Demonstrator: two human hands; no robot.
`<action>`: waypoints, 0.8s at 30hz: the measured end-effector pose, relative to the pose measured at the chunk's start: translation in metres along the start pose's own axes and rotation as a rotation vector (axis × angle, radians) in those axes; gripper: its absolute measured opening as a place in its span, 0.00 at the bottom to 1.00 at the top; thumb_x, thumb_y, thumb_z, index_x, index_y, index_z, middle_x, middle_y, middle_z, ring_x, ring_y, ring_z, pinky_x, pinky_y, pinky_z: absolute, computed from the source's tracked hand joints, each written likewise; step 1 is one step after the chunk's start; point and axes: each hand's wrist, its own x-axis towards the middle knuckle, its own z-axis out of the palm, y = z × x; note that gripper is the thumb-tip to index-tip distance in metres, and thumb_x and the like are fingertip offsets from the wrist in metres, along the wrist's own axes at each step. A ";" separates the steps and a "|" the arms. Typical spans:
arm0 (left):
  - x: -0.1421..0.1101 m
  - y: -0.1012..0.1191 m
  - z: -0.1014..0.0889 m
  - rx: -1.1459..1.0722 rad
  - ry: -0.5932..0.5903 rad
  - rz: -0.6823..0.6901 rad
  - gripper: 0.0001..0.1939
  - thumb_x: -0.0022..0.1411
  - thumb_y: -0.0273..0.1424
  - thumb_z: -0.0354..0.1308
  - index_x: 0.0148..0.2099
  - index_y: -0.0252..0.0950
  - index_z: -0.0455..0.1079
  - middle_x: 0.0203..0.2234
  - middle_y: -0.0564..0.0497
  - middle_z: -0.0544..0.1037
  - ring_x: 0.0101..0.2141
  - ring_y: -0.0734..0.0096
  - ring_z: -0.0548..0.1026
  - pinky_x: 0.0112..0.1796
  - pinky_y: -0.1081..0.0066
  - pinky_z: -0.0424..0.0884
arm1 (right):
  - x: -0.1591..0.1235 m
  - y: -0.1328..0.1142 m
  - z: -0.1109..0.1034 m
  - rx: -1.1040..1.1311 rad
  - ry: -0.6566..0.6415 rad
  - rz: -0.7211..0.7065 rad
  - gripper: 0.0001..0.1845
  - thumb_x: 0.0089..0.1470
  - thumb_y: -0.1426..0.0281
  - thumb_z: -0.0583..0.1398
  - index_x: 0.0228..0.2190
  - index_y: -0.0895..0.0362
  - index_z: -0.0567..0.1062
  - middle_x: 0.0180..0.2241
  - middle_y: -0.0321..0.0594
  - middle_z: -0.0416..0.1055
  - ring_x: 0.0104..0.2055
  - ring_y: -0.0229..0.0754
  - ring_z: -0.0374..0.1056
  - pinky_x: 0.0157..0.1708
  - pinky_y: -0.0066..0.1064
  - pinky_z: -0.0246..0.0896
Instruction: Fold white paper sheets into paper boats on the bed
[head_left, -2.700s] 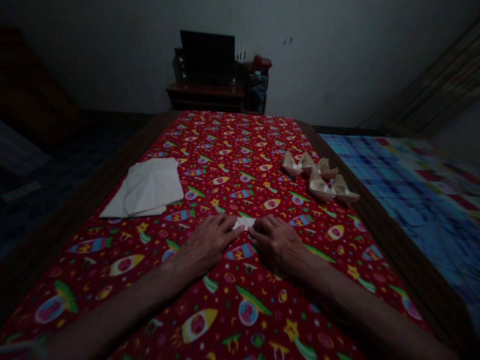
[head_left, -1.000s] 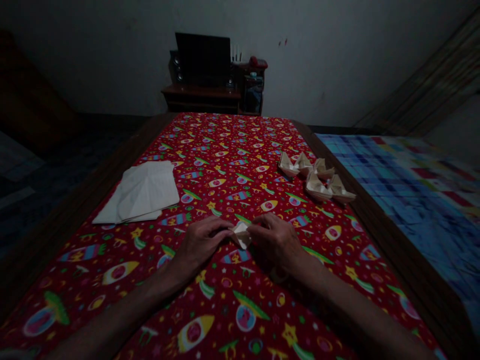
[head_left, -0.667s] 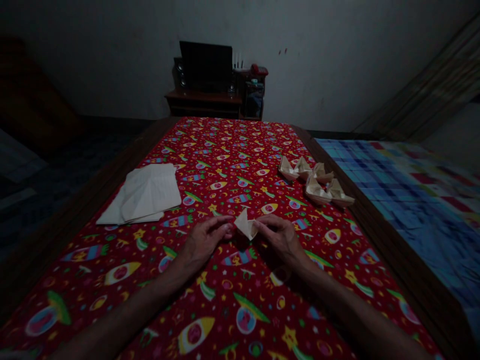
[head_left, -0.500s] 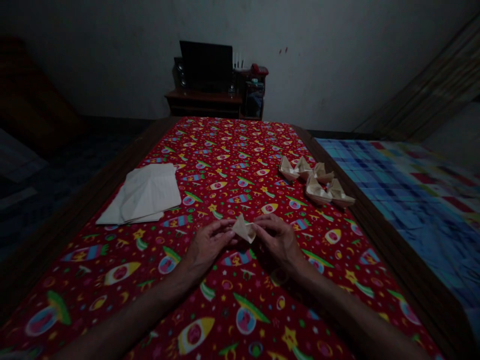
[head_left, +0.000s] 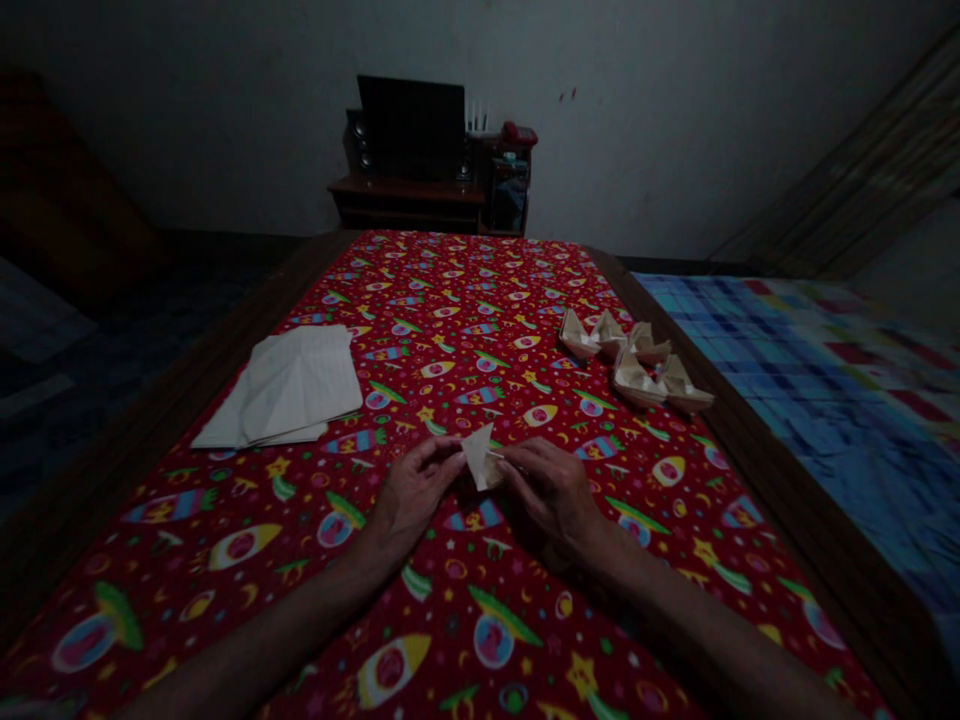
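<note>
A small piece of folded paper, pale with a pointed tip facing up, is held between my two hands just above the red patterned cloth. My left hand pinches its left edge between thumb and fingers. On the other side my right hand grips the right edge with thumb and forefinger. Several folded paper boats stand close together on the cloth at the right. To the left lies a stack of white paper sheets, with crease lines on the top sheet.
The cloth covers a long surface with dark wooden borders. Beyond its far end are a desk with a monitor, speakers and a red telephone. Blue plaid bedding spreads out at the right.
The paper was flat under my fingers; it has been lifted and turned, and now shows a pointed, opened shape. My left hand let go briefly and holds it again.
</note>
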 end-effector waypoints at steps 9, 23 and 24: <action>-0.005 0.008 0.003 0.080 0.018 0.041 0.20 0.46 0.43 0.65 0.37 0.32 0.73 0.30 0.48 0.80 0.30 0.66 0.77 0.33 0.71 0.73 | -0.004 -0.004 0.003 0.044 0.003 -0.055 0.11 0.60 0.71 0.53 0.33 0.57 0.76 0.24 0.39 0.72 0.24 0.35 0.65 0.25 0.25 0.59; -0.005 0.007 0.001 0.021 -0.027 -0.053 0.20 0.44 0.39 0.67 0.37 0.32 0.74 0.27 0.49 0.80 0.28 0.69 0.77 0.32 0.73 0.72 | -0.002 -0.010 0.000 0.061 -0.015 0.053 0.14 0.60 0.71 0.51 0.27 0.57 0.73 0.22 0.37 0.69 0.23 0.35 0.63 0.24 0.25 0.57; -0.005 0.007 0.001 0.003 -0.033 -0.070 0.20 0.44 0.39 0.68 0.37 0.32 0.74 0.27 0.49 0.79 0.28 0.70 0.76 0.32 0.74 0.72 | -0.002 -0.010 0.000 0.063 -0.016 0.055 0.14 0.60 0.71 0.51 0.26 0.57 0.73 0.21 0.37 0.68 0.22 0.35 0.62 0.24 0.25 0.56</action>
